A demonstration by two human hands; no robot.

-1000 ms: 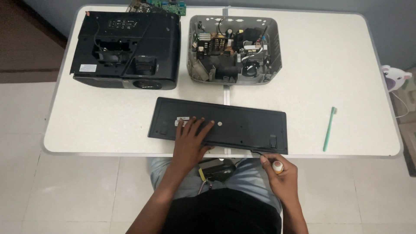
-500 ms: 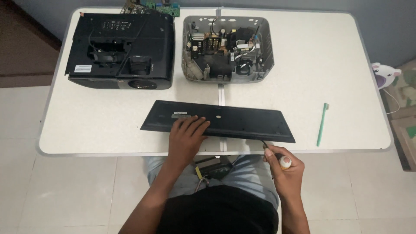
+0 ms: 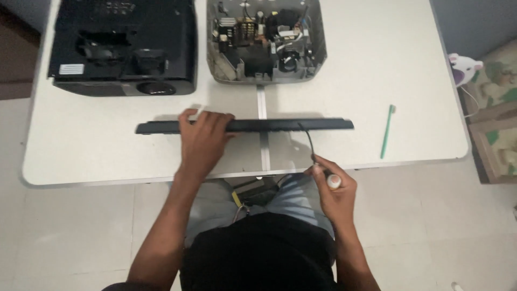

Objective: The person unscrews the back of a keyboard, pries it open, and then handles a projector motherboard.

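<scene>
1. The left hand (image 3: pixel 202 137) clamps over the top edge of the black keyboard (image 3: pixel 245 126), fingers curled across it and thumb behind, holding it tipped up on its long edge near the front of the white table (image 3: pixel 97 145).
2. The right hand (image 3: pixel 335 186) is closed around a screwdriver (image 3: pixel 318 156), its thin dark shaft angled up to the keyboard's edge.
3. The keyboard looks light and stiff but long (a one-sided grip would likely let the far end swing), so a hold near its middle seems steadier.
4. Behind stand a black projector (image 3: pixel 121 46) and an open grey projector chassis (image 3: pixel 266 40); a green toothbrush (image 3: pixel 387 132) lies well apart to the right.
5. Half a second ago the keyboard lay flat; now it stands on edge.
</scene>
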